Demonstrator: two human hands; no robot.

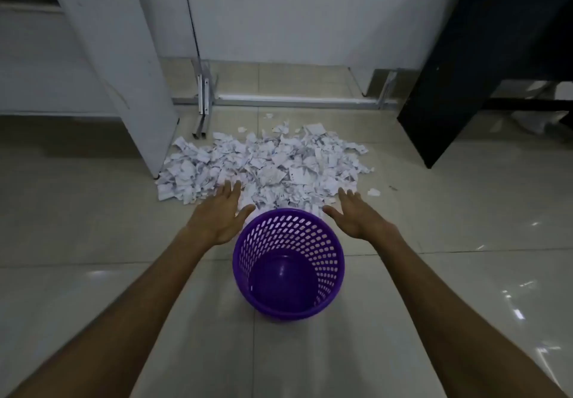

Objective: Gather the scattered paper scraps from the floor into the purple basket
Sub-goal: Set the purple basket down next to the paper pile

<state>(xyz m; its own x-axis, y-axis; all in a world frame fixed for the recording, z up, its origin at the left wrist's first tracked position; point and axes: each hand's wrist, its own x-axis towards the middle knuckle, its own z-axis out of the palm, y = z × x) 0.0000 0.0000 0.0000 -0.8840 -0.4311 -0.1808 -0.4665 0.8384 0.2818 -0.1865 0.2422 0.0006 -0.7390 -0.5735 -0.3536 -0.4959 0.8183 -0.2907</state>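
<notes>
The purple basket (289, 263) stands upright at the centre of the frame, with no scraps inside. The scraps (263, 165) lie in a heap just above it. The left hand (220, 214) and right hand (356, 216) reach toward the heap, fingers straight, holding nothing.

The floor (93, 273) was glossy pale tile with thin grout lines. A broad heap of white scraps (266, 168) lay on it, and one stray scrap (373, 192) sat just right of the heap. The purple basket (289, 264) stood upright on the tiles, touching the heap's near edge.
</notes>
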